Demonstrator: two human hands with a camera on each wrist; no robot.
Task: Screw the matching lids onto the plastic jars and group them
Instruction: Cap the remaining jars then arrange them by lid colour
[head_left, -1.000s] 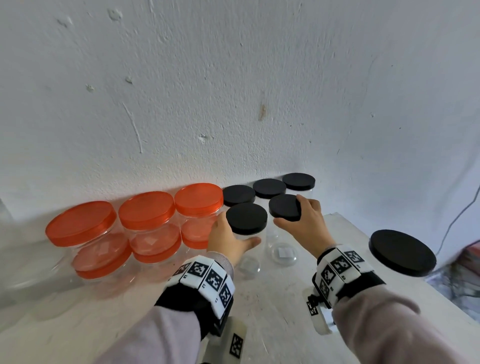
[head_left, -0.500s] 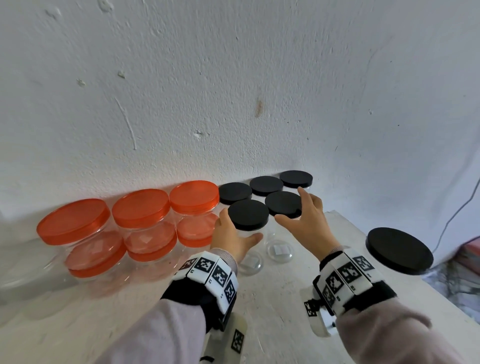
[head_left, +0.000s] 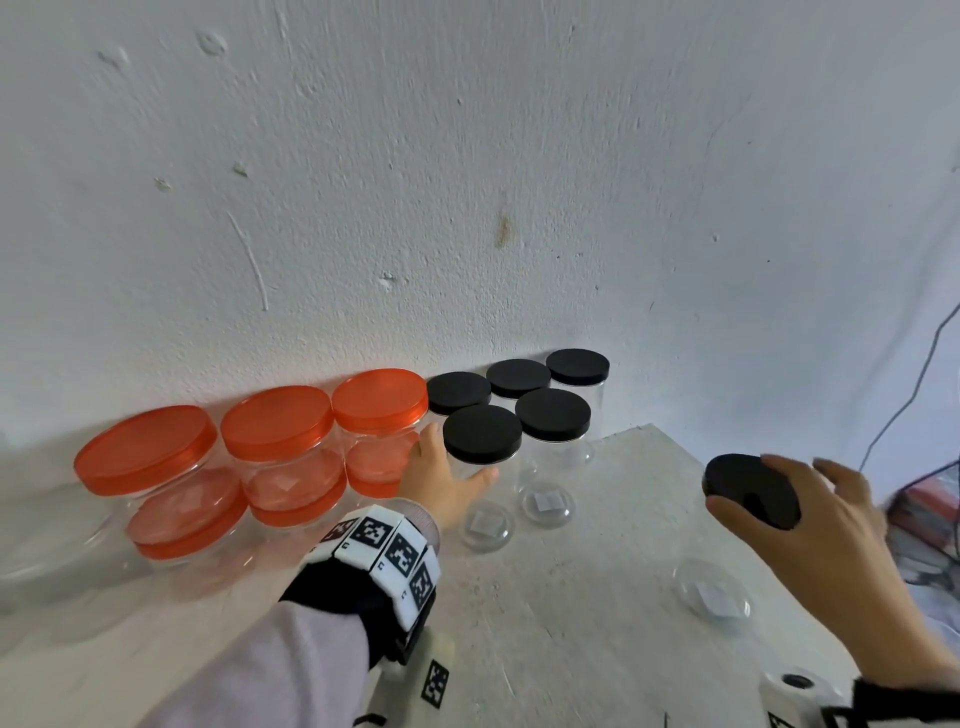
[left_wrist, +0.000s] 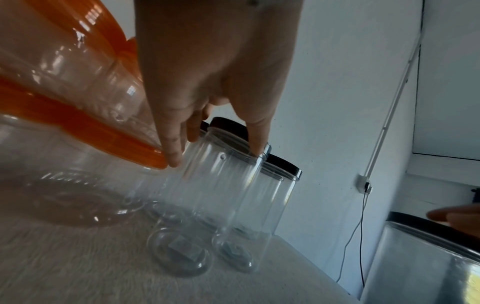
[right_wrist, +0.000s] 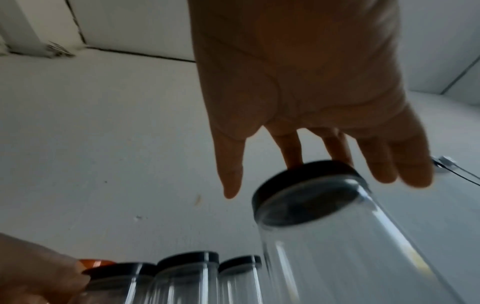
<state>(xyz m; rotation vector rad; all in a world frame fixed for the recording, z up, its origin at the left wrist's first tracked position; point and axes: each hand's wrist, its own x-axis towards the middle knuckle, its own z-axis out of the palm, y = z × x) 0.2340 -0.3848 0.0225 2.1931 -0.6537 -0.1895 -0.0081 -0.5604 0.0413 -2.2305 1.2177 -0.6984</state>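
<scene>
Black-lidded clear jar (head_left: 480, 457) is standing on the table (head_left: 597, 597) beside the orange-lidded jars (head_left: 291, 452), the left hand (head_left: 441, 480) wrapping its side; the right hand (head_left: 810, 530), fingers spread, is touching the lone jar's black lid (head_left: 748, 491).

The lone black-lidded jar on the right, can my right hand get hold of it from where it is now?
Probably yes. The right hand is already over the lone jar's black lid, fingers spread at its rim. The jar stands apart from the grouped black-lidded jars, so nothing blocks it. A firm grip isn't visible yet.
</scene>
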